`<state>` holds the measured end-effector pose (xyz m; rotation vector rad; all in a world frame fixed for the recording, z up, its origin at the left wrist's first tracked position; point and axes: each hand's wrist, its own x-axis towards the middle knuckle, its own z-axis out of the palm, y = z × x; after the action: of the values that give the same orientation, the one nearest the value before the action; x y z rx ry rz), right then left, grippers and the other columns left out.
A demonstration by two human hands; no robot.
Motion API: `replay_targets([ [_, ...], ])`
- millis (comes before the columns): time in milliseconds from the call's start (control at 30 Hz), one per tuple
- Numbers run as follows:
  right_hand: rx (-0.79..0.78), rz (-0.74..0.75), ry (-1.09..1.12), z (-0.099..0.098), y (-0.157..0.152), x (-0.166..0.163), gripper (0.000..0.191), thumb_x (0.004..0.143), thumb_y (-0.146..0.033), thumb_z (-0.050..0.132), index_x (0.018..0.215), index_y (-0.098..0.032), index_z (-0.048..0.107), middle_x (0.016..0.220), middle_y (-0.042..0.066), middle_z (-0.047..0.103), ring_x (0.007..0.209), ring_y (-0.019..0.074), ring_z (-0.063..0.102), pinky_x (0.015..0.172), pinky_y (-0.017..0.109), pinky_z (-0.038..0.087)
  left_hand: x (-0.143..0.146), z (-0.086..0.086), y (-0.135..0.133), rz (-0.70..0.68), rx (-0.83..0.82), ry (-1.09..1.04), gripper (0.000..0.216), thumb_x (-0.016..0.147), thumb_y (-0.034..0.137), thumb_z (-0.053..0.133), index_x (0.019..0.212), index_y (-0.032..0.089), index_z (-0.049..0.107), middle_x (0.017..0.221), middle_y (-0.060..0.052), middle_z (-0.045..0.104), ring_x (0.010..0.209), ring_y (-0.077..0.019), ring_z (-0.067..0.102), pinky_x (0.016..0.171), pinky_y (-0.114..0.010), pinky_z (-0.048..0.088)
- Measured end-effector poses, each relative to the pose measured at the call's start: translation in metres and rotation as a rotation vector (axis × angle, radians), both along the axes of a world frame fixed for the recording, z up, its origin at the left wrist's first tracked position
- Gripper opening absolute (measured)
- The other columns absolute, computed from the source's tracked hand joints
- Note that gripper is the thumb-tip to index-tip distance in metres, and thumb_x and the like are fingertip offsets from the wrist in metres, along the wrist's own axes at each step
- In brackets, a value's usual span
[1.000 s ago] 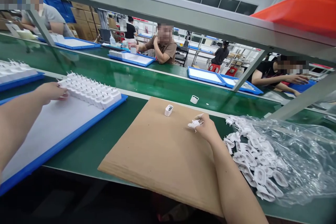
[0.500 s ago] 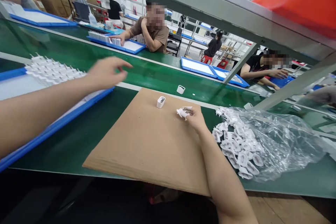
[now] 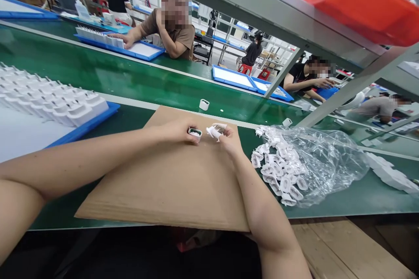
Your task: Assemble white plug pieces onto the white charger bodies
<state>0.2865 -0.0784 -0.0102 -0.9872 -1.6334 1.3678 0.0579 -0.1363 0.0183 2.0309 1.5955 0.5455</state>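
Observation:
My left hand grips a white charger housing above the cardboard sheet, its open end with dark parts inside facing me. Just to the right, my right hand has its fingers closed on a white plug cover with thin pins. A small gap separates the two pieces. Beyond my hands, another white housing stands on the green belt. To the right of the cardboard, a pile of white plug covers spills from a clear plastic bag.
On the left, a blue-rimmed tray holds rows of white plug chargers. A grey shelf frame crosses overhead, carrying an orange bin. Across the belt, a co-worker sits with a hand at another blue tray.
My left hand has come from over the tray to the cardboard and taken hold of the housing that stood there. My right hand still holds the plug cover. The view has shifted.

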Motion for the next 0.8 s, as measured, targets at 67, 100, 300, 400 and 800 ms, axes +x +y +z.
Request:
replay_targets([
  [67, 0.124, -0.025, -0.025, 0.000, -0.005, -0.005, 0.042, 0.074, -0.041, 0.075, 0.110, -0.020, 0.074, 0.106, 0.007, 0.074, 0.091, 0.0212, 0.068, 0.070, 0.029, 0.053, 0.017, -0.010, -0.008, 0.076, -0.020, -0.188, 0.049, 0.072, 0.054, 0.077, 0.108, 0.019, 0.075, 0.079, -0.003, 0.066, 0.071, -0.0195, 0.057, 0.060, -0.028, 0.038],
  [100, 0.200, -0.027, -0.047, 0.000, -0.007, -0.007, 0.039, 0.078, -0.040, 0.072, 0.112, -0.021, 0.074, 0.108, 0.007, 0.073, 0.091, 0.0212, 0.067, 0.073, 0.031, 0.054, 0.024, -0.017, -0.010, 0.114, -0.034, -0.276, 0.053, 0.072, 0.055, 0.078, 0.110, 0.019, 0.074, 0.073, -0.002, 0.063, 0.067, -0.0181, 0.054, 0.058, -0.027, 0.036],
  [300, 0.722, 0.025, -0.328, -0.001, -0.015, -0.012, 0.029, 0.089, -0.018, 0.059, 0.115, -0.023, 0.072, 0.106, 0.007, 0.071, 0.100, 0.0242, 0.062, 0.092, 0.039, 0.050, 0.031, -0.045, -0.010, 0.180, 0.005, -0.502, 0.048, 0.070, 0.057, 0.081, 0.095, 0.017, 0.073, 0.066, 0.000, 0.058, 0.062, -0.0145, 0.048, 0.056, -0.026, 0.035],
  [400, 0.790, 0.065, -0.440, 0.000, -0.015, -0.013, 0.033, 0.086, -0.009, 0.055, 0.112, -0.022, 0.071, 0.103, 0.008, 0.070, 0.099, 0.0250, 0.061, 0.089, 0.037, 0.049, 0.029, -0.049, -0.010, 0.162, 0.046, -0.541, 0.047, 0.071, 0.053, 0.081, 0.100, 0.017, 0.072, 0.069, 0.000, 0.060, 0.062, -0.0141, 0.049, 0.057, -0.025, 0.038],
  [800, 0.931, 0.146, -0.591, 0.009, -0.017, -0.015, 0.048, 0.072, 0.005, 0.050, 0.110, -0.017, 0.070, 0.095, 0.009, 0.068, 0.090, 0.0247, 0.056, 0.079, 0.034, 0.045, 0.029, -0.054, -0.012, 0.085, 0.182, -0.447, 0.035, 0.082, 0.049, 0.073, 0.096, 0.018, 0.071, 0.082, -0.002, 0.068, 0.070, -0.0166, 0.056, 0.065, -0.028, 0.043],
])
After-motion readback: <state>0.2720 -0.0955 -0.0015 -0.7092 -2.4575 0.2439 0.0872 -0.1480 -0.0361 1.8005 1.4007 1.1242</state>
